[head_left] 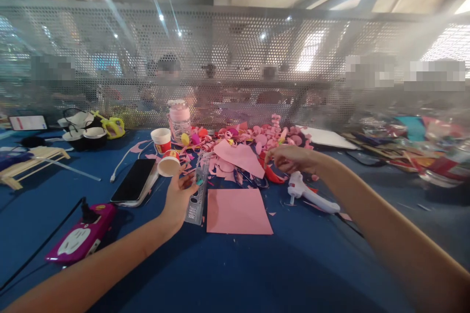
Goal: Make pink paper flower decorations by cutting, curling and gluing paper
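Reaching into the pink paper scraps [253, 144] beyond the pink sheet [238, 211], the right hand [290, 159] is loosely curled, its hold unclear. Left hand [179, 195], half-closed, touches the ruler [197, 190] left of that sheet. Advisable: keep fingers clear of the glue gun [308, 193].

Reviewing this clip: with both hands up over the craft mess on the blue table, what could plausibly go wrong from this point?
1. The left hand holds a small paper cup on its side above the black smartphone; anything inside could spill onto the phone.
2. The right hand reaches into the pile of pink paper scraps right beside the white glue gun; if the gun is hot, its nozzle could burn the forearm.
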Demonstrator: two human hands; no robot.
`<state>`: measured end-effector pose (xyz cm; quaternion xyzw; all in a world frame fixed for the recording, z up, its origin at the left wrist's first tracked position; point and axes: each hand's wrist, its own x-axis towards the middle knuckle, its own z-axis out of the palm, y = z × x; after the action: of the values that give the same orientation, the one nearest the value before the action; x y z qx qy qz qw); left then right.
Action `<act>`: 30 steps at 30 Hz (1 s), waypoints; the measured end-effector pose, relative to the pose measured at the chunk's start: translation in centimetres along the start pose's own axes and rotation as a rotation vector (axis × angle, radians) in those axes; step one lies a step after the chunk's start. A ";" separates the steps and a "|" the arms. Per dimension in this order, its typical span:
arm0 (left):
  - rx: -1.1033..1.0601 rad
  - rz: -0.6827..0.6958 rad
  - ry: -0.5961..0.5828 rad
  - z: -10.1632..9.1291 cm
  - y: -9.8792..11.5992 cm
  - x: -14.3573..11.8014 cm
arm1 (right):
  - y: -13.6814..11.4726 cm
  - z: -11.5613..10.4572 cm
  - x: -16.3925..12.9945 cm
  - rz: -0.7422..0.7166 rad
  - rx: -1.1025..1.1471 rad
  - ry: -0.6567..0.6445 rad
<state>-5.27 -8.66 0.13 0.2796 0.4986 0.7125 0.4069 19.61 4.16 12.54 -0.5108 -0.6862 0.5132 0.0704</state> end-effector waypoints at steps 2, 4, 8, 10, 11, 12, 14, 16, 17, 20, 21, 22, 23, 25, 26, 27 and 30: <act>-0.034 0.001 -0.006 0.0 0.0 -0.2 | -0.4 -0.2 -0.1 -0.075 0.077 0.006; -0.055 -0.026 -0.025 0.1 0.1 -0.6 | -0.8 0.2 -0.3 -0.183 0.119 0.007; -0.055 -0.074 -0.075 0.4 0.0 -1.3 | -1.4 2.2 -0.2 -0.409 0.009 -0.053; -0.049 -0.073 -0.075 0.4 -0.2 -1.4 | -1.2 3.6 0.2 -0.537 -0.191 0.083; -0.041 -0.068 -0.068 0.4 -0.2 -1.3 | -1.0 4.4 0.4 -0.594 -0.334 0.191; -0.030 -0.062 -0.058 0.3 -0.3 -1.3 | -0.6 5.2 0.5 -0.641 -0.489 0.289; -0.011 -0.058 -0.044 0.2 -0.6 -1.1 | 0.3 6.8 0.7 -0.713 -0.787 0.397; -0.011 -0.043 -0.060 0.0 -0.7 -1.1 | 1.3 8.0 0.8 -0.826 -1.018 0.447; -0.017 -0.032 -0.079 0.0 -0.8 -1.1 | 1.8 8.4 0.8 -0.832 -1.086 0.434; -0.025 -0.028 -0.140 0.0 -0.9 -1.4 | 3.0 8.5 1.1 -0.693 -1.099 0.364; -0.023 -0.029 -0.155 0.1 -0.9 -1.5 | 3.4 8.4 1.4 -0.659 -1.055 0.369; -0.019 -0.026 -0.167 0.1 -0.9 -1.6 | 3.7 8.2 1.7 -0.657 -0.995 0.386; -0.014 -0.014 -0.178 0.2 -0.8 -1.7 | 3.9 8.0 2.0 -0.696 -0.917 0.408; 0.003 0.028 -0.199 0.2 -0.8 -1.7 | 4.4 7.6 2.6 -0.812 -0.738 0.407; 0.019 0.050 -0.211 0.2 -0.9 -1.7 | 4.6 7.5 2.8 -0.858 -0.663 0.390; 0.048 0.071 -0.222 0.1 -0.9 -1.6 | 4.8 7.4 3.0 -0.887 -0.610 0.365; 0.318 0.186 -0.235 -0.5 -1.1 -1.2 | 5.5 7.3 3.2 -0.890 -0.515 0.254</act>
<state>-4.69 -9.75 -1.06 0.4664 0.5257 0.6219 0.3455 17.02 1.79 3.55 -0.2290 -0.9265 0.1826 0.2362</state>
